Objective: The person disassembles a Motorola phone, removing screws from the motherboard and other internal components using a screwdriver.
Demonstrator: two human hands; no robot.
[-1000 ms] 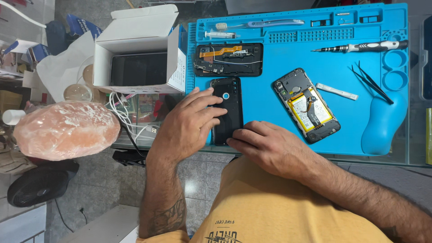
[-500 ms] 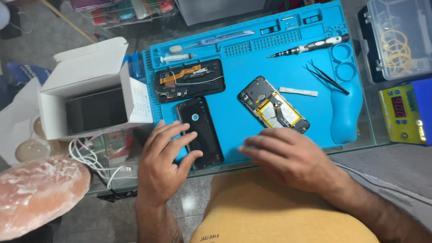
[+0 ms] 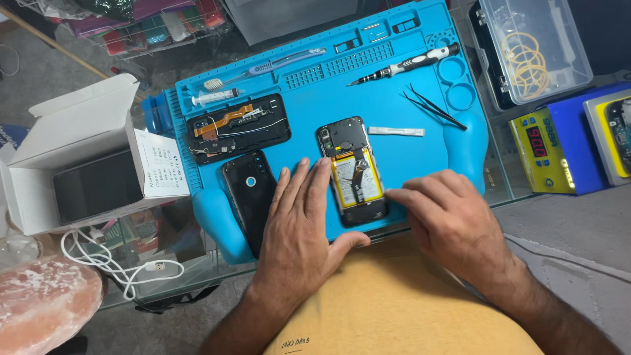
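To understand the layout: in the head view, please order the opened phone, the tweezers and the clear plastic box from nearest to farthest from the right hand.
From the right hand:
1. Opened phone, just left of its fingertips.
2. Tweezers, above it on the mat.
3. Clear plastic box, top right, off the mat.

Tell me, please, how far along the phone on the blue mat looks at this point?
Done: the opened phone lies with battery and boards bare; its black back cover and a stripped black frame lie apart on the mat. In hand: the left hand rests flat beside the phone, and the right hand touches its edge. Left: it is not reassembled; screwdriver and tweezers lie untouched.
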